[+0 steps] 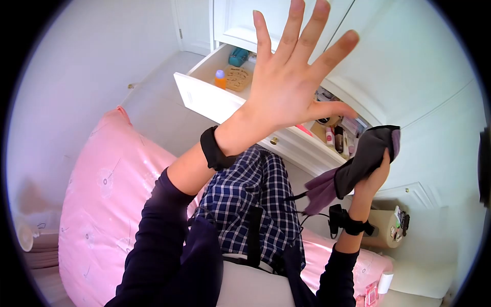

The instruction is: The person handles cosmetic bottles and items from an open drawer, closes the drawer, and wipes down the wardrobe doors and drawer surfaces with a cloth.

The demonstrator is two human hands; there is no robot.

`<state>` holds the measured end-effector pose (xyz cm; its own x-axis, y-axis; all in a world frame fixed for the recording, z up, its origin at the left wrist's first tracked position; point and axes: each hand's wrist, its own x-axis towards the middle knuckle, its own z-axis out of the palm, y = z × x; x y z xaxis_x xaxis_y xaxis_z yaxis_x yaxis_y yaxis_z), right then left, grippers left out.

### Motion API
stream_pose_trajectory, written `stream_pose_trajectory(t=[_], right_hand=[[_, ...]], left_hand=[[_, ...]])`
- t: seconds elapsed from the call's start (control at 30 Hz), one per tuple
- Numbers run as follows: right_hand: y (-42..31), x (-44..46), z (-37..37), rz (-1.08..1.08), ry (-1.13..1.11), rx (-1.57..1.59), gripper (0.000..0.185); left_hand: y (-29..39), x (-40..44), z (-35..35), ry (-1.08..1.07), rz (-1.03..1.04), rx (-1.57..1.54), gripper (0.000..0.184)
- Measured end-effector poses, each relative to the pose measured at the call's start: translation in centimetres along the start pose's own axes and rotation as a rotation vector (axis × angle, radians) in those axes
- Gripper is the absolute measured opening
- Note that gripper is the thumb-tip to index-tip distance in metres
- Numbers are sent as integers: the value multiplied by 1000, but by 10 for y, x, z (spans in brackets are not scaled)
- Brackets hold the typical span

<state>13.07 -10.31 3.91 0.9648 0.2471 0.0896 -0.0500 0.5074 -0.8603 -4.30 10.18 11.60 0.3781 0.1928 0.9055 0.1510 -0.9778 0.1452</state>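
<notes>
My left hand (pixel 289 84) is raised in the upper middle of the view, its fingers spread wide and holding nothing. On the right, my right hand (pixel 377 176) grips a dark grey and purple cloth item (pixel 360 161), which hangs down to the left from the fingers. A black band (pixel 215 148) circles my left wrist, and another black band with a small device (pixel 348 221) is on my right wrist. Behind the left hand stands a pulled-out white drawer (pixel 204 97).
The drawer holds an orange bottle (pixel 220 81), a teal pouch (pixel 238 56), a patterned tan item (pixel 236 78) and several cosmetics (pixel 338 139). A pink cover (pixel 102 204) lies at left. A beige bin (pixel 381 227) stands at right, below white cabinet doors (pixel 409 77).
</notes>
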Motion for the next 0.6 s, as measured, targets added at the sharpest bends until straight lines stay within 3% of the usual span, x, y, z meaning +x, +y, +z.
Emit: stream_pose_trajectory(t=[0.1,0.17,0.23,0.27,0.33,0.37,0.47,0.57,0.6], right_hand=[[-4,12,-2,-174,100,-175,34],[12,32,-16,-339,143,-449,33],[38,56,-42,-406,-27,-846,37],[59,67,-62,-390,-104,-1053,35],[91,71,-81,-325,-245,-1396,32],[104,60,-84,-270,-303,-1532,31],[128,52,-95,-619,-337,-1552,34],[128,50,-85,-752,-340,-1623,35],[130,51,-84,-758,-346,-1617,33]], left_hand=[[-2,-3,15,276,123,3,75],[-3,-2,26,312,218,16,43],[0,-16,38,-51,171,58,22],[4,-31,43,-427,75,97,22],[15,-51,49,-131,308,-9,17],[20,-55,46,-229,302,13,14],[35,-57,34,-574,230,106,3],[31,-63,42,-592,212,146,6],[34,-58,43,-717,137,120,6]])
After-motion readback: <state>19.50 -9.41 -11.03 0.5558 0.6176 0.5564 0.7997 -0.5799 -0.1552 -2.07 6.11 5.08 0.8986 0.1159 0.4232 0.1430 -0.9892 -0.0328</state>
